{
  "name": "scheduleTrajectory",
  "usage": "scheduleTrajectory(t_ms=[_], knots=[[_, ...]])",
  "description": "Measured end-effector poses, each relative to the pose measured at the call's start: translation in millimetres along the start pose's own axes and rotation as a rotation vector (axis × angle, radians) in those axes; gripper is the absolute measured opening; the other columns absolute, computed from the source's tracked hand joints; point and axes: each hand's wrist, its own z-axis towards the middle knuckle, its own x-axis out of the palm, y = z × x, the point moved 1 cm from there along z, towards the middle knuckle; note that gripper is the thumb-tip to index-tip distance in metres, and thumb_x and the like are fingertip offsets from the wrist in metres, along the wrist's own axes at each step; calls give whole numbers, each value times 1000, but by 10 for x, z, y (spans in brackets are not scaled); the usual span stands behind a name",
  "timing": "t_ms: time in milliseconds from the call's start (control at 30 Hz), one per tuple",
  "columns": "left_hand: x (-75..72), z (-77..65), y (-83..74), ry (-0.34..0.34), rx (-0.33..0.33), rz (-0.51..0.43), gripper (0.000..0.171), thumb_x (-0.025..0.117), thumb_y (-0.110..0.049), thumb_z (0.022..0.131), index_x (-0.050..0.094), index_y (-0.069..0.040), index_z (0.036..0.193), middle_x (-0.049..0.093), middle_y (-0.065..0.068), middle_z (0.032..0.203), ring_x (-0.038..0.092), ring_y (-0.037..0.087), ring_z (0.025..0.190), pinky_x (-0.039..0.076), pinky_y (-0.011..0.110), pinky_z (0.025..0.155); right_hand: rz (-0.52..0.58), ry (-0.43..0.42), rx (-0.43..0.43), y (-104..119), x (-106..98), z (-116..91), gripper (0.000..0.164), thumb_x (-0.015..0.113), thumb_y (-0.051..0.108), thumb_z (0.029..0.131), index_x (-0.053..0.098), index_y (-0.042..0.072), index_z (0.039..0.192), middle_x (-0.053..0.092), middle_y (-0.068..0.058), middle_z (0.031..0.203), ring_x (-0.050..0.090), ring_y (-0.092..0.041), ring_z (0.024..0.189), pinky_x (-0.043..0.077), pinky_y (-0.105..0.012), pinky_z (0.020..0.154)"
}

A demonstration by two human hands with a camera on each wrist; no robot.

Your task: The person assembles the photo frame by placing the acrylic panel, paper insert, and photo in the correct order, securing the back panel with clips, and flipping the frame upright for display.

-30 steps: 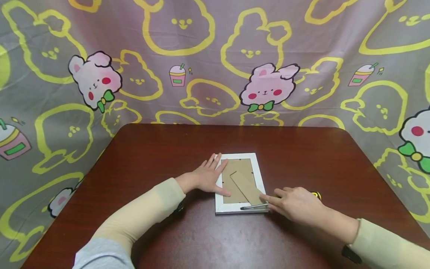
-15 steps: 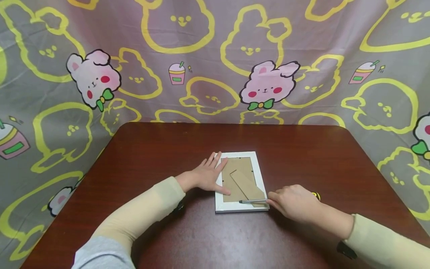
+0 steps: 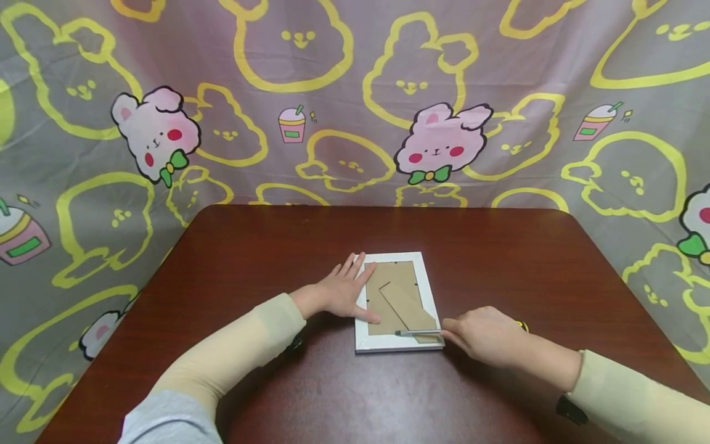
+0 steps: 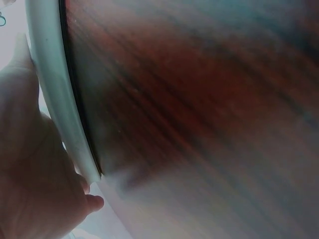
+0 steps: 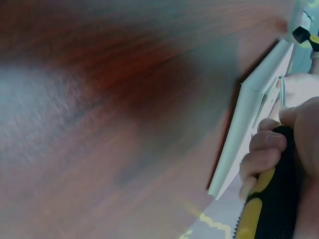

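Observation:
A white picture frame (image 3: 431,290) lies face down on the table, its brown backing board (image 3: 391,268) and slanted stand leg (image 3: 407,305) facing up. My left hand (image 3: 338,295) presses on the frame's left side with fingers spread and thumb over the backing. My right hand (image 3: 488,336) grips a screwdriver (image 3: 421,333) from the right; its black and yellow handle (image 5: 274,184) fills the fist in the right wrist view. The metal shaft crosses the stand leg's lower end, and the flat tip sits at the backing's bottom edge. Small dark tabs line the backing's edges.
The dark red-brown table (image 3: 310,394) has rounded far corners. A patterned curtain (image 3: 355,80) with rabbits and yellow outlines hangs behind it and along both sides.
The screwdriver's tip has shifted slightly away from me, from the frame's bottom border to the backing's lower edge. My right fingers have curled in more. The left hand has stayed put.

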Motion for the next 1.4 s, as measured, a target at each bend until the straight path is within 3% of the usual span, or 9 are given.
scheduleTrajectory(t_ms=[167,467,833,967,1133,1400], knots=[[16,-6,-4,9,-2,1,119,55,-81,75,-1,-14,157,-16,16,159,-14,34,144,9,51,114,5,103,25,30,11,4,31,59,27,96,43,24,70,31,14,52,33,-6,45,33,-30,41],[-43,-23,-7,5,-4,27,120,53,-82,74,-1,-14,157,-16,17,159,-12,35,145,11,51,114,21,152,54,41,29,25,32,58,25,97,43,24,69,33,13,53,35,-6,46,33,-30,40],[-16,8,16,9,-6,19,120,54,-82,75,-1,-14,157,-17,16,159,-13,34,145,9,51,114,171,246,129,-13,-8,51,33,50,33,101,44,27,70,33,16,55,37,-4,51,35,-29,48],[-21,20,41,-7,-1,16,121,54,-82,74,0,-14,157,-16,17,159,-14,34,144,9,52,114,228,201,218,-91,-30,59,30,51,31,101,45,25,73,33,14,56,37,-5,52,35,-29,51],[-12,45,68,-24,-2,12,121,54,-83,73,-1,-14,157,-18,17,159,-16,34,144,9,53,113,273,118,341,-222,-94,106,13,57,22,98,49,18,88,39,10,58,37,-7,51,34,-27,48],[-30,-9,7,-3,-6,19,121,55,-82,74,-1,-14,157,-15,17,159,-11,35,145,11,53,113,195,-42,383,-477,-164,167,11,60,15,96,50,12,92,39,8,58,36,-8,49,31,-27,44]])
